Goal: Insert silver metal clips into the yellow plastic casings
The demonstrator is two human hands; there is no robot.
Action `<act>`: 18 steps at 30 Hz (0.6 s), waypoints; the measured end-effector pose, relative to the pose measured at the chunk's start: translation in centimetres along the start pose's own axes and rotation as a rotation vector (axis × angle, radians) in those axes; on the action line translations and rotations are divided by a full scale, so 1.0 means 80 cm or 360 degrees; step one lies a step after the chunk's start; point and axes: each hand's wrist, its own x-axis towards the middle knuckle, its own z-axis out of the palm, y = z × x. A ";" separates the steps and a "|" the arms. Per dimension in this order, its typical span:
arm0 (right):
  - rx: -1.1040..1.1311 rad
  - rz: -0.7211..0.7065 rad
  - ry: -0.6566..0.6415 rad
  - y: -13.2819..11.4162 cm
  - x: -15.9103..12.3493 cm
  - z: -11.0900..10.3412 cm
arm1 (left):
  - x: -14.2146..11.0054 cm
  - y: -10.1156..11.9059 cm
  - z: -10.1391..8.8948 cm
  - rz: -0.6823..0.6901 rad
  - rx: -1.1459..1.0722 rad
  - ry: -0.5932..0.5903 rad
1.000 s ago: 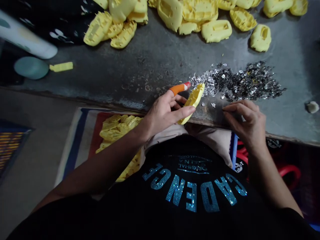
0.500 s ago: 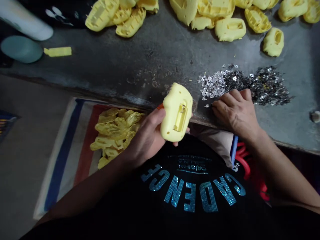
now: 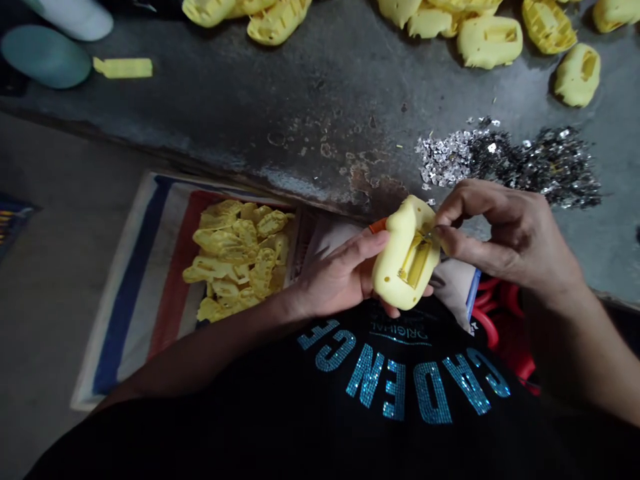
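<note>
A yellow plastic shell (image 3: 393, 273) with a rectangular battery slot rests in my left hand (image 3: 340, 277), whose thumb lies along its side and whose fingers pass beneath. Something orange (image 3: 379, 225) shows behind the shell by that thumb. My right hand (image 3: 505, 233) pinches a small metal piece (image 3: 429, 235), partly hidden by thumb and finger, at the upper end of the slot. Beyond the right hand, a pile of small shiny metal clips (image 3: 450, 160) lies on the bench.
Several yellow shells (image 3: 490, 43) lie along the far side of the grey bench (image 3: 210, 100). A flat yellow piece (image 3: 125, 68) sits by a teal oval object (image 3: 47, 57). Below the bench edge, more yellow parts (image 3: 240, 257) fill a box beside striped sheeting (image 3: 130, 300).
My right hand has left the metal pile and come to the shell, a small metal piece now in its pinch. The left hand and shell have shifted right and down in view.
</note>
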 end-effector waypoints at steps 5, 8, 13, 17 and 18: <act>-0.0130 -0.0111 -0.0032 0.000 -0.002 -0.004 | 0.001 -0.006 0.002 0.0017 0.0006 -0.0024; -0.0209 -0.0193 -0.0035 -0.001 -0.005 -0.005 | 0.000 -0.008 0.004 0.0046 0.0009 -0.0009; -0.0483 -0.0205 -0.0040 -0.005 -0.011 -0.002 | 0.000 -0.008 0.006 0.0053 -0.0011 0.0063; -0.0503 -0.0169 0.0031 -0.011 -0.015 0.001 | 0.000 -0.008 0.008 0.0053 -0.0044 0.0127; -0.0473 -0.0148 0.0050 -0.013 -0.016 0.002 | 0.000 -0.008 0.008 0.0043 -0.0066 0.0137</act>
